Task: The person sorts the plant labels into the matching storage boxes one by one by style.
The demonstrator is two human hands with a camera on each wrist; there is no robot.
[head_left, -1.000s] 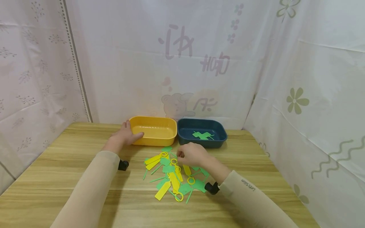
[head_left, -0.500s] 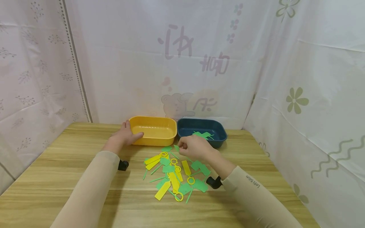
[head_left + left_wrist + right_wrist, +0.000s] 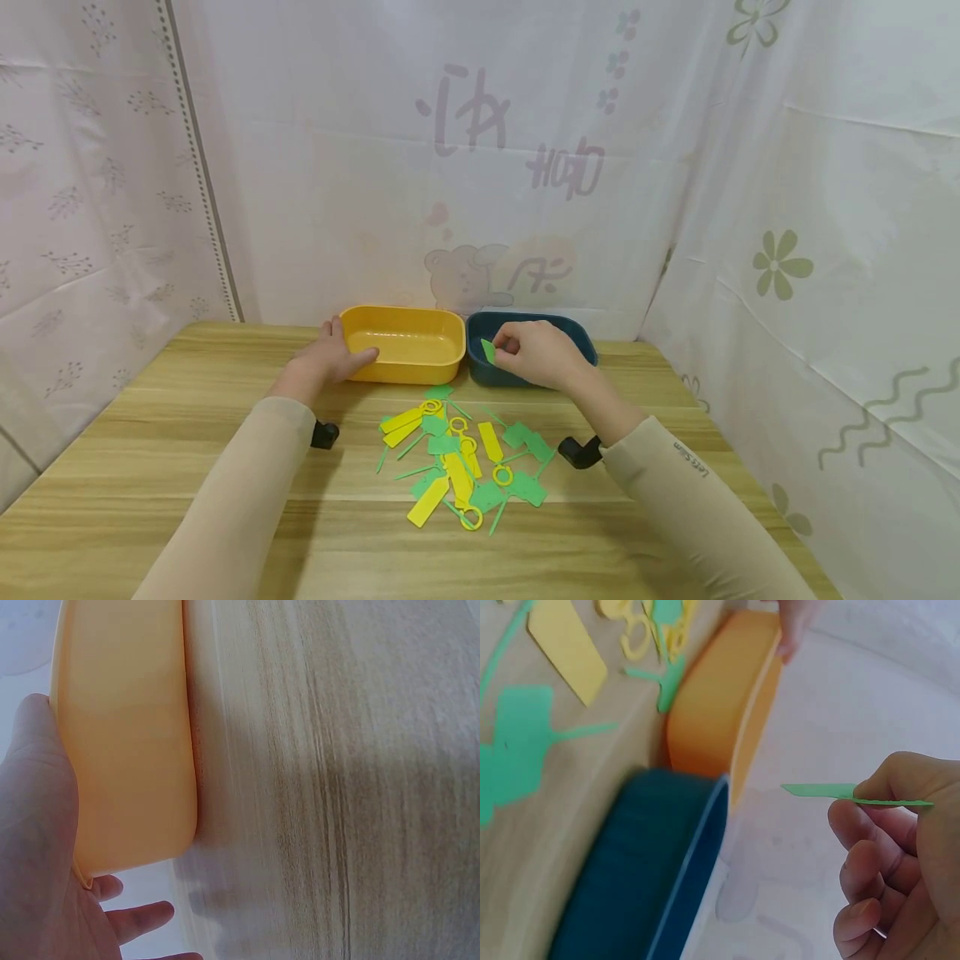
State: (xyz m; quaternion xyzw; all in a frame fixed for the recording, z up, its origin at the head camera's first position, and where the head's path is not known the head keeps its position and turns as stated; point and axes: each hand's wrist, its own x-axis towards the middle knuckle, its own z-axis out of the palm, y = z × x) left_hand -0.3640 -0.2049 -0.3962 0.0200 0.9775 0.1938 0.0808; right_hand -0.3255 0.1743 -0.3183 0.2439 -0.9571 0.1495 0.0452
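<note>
My right hand [image 3: 542, 354] pinches a green T-shaped plant label [image 3: 817, 790] between thumb and forefinger. It is above the dark blue bin [image 3: 489, 374], and it hides most of that bin's inside in the head view. My left hand [image 3: 322, 358] rests on the left end of the yellow bin [image 3: 408, 372], thumb along the rim and the other fingers extended at its end. In front of both bins lies a loose pile of green plant labels [image 3: 528, 489] and yellow ring-ended tags [image 3: 428, 502], several of each, partly overlapping.
The two bins stand side by side near the back of the wooden table [image 3: 352, 542]. A patterned white curtain [image 3: 337, 183] hangs close behind them, with further cloth at both sides. Inside the yellow bin no tags show.
My right hand has lifted a green plant label from the pile and carried it up and rightward over the blue bin. My left hand has stayed on the yellow bin.
</note>
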